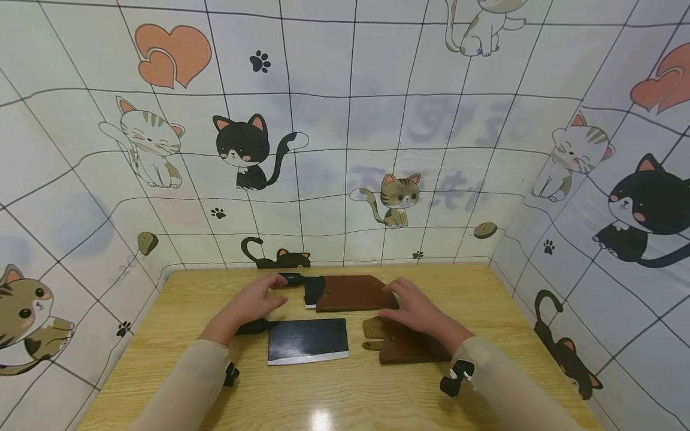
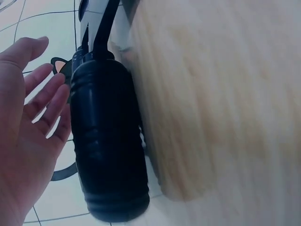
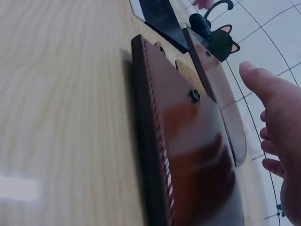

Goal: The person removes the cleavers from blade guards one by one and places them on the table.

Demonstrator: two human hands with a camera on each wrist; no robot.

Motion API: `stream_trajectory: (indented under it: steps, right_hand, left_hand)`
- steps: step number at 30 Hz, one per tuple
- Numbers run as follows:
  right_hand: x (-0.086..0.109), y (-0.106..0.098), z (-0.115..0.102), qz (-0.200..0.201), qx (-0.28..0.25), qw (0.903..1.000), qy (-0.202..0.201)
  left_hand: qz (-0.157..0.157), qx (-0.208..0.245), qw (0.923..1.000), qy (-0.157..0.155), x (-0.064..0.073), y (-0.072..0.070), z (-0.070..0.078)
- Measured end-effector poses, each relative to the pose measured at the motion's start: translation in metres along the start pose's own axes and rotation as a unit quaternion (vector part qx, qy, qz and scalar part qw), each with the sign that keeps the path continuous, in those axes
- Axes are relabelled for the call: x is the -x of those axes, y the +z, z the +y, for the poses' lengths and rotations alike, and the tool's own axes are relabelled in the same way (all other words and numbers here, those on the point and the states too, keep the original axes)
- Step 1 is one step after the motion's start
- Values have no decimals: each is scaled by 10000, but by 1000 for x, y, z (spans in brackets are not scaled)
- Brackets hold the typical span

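Note:
Toward the back of the table lies a cleaver with a black handle point(image 1: 292, 279), its blade mostly inside a brown leather sheath point(image 1: 350, 293). My left hand point(image 1: 257, 300) is at that handle, thumb and fingers apart. In the left wrist view its fingers are loosely spread behind the bare cleaver's ribbed black handle point(image 2: 108, 141). That bare cleaver point(image 1: 307, 341) lies flat in front, dark-bladed with a pale edge. My right hand point(image 1: 412, 308) has its fingers at the back sheath's right end. Under the right wrist lies a second brown sheath point(image 1: 406, 344), stitched, with strap tabs and a snap point(image 3: 194, 95).
Everything rests on a light wood-grain table point(image 1: 302, 395). A white cloth with a grid and cartoon cats point(image 1: 399, 200) stands round its back and sides. A small black device point(image 1: 457, 378) is strapped at each wrist.

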State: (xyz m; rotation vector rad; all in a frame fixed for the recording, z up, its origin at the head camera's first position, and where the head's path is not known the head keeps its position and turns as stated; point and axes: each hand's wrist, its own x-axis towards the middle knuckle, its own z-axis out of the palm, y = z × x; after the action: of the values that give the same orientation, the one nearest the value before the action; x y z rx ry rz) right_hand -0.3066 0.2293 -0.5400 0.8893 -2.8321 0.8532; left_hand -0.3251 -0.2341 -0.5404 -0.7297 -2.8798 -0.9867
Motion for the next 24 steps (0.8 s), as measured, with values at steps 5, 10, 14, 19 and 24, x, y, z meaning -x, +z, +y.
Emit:
stream_trajectory:
  steps: [5,10,14,19,24]
  right_hand:
    - [-23,5,-5,-103,206,9996,176]
    - [-46,12,-10,-253,264,9993,100]
    - [-62,22,-14,-442,303,9985,103]
    - [-77,33,-20,-662,399,9970,67]
    - [-88,39,-24,-872,489,9950,-47]
  left_hand:
    - [306,-173,9990,270,-18,2,-4]
    - [327,-369,9984,280,-32,3,-4]
    - [164,-493,9985,175,-41,7,-3]
    - [-27,-640,9979,-97,-49,13,-5]
    - [-171,-557,9978,-303,-51,14,-7]
